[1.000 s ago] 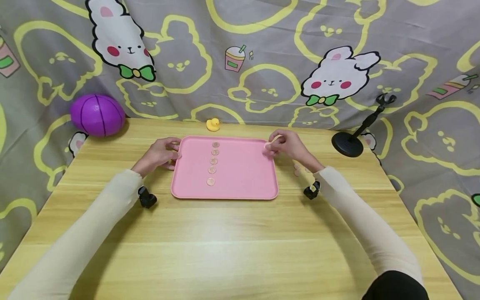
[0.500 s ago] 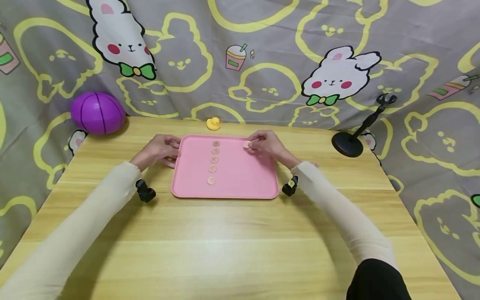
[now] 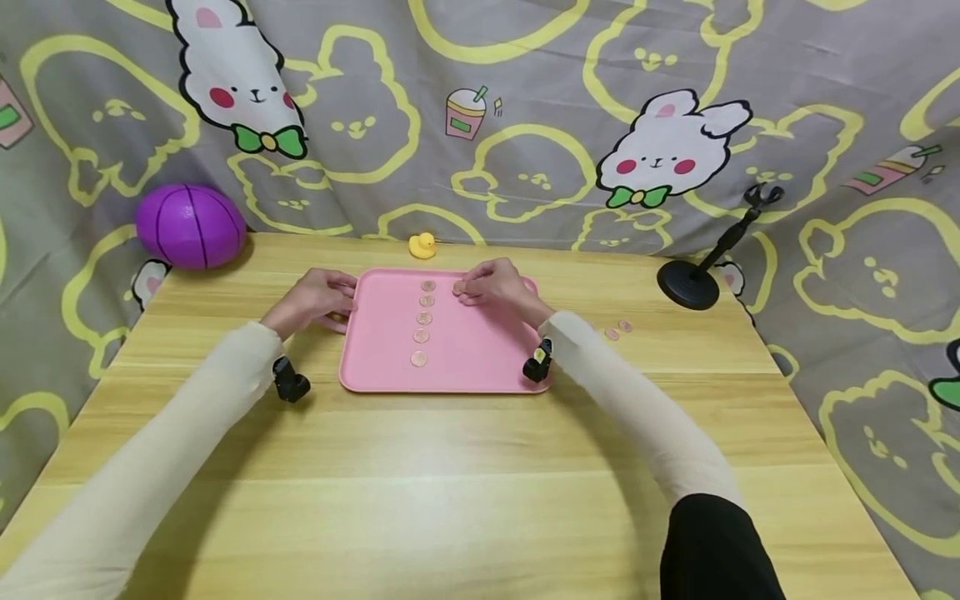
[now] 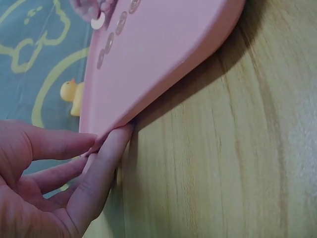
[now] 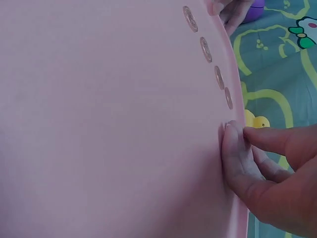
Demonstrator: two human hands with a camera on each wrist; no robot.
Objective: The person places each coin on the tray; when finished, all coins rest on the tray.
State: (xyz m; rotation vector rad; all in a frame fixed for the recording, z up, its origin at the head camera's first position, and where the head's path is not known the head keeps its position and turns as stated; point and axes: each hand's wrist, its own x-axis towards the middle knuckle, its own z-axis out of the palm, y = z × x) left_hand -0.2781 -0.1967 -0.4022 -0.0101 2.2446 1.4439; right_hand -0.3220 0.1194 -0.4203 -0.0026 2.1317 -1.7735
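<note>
A pink tray (image 3: 472, 358) lies on the wooden table, with a column of several coins (image 3: 421, 336) on its left half. My left hand (image 3: 311, 300) grips the tray's left rim; the left wrist view shows thumb and fingers (image 4: 101, 173) pinching that edge. Over the back of the tray, my right hand (image 3: 501, 287) pinches one coin (image 3: 458, 287) between thumb and fingertips, just right of the column's far end. Seen from the right wrist, those fingers (image 5: 237, 163) are right at the tray's surface near its back rim and mostly hide the held coin.
Two loose coins (image 3: 619, 329) lie on the table right of the tray. Behind the tray sits a yellow rubber duck (image 3: 422, 245). A purple ball (image 3: 191, 227) stands at the back left, a black stand (image 3: 688, 285) at the back right, against a patterned curtain (image 3: 525, 83).
My right hand has moved left with its coin, from the tray's right rim to beside the coin column, uncovering the loose coins. My left hand stays at the left rim.
</note>
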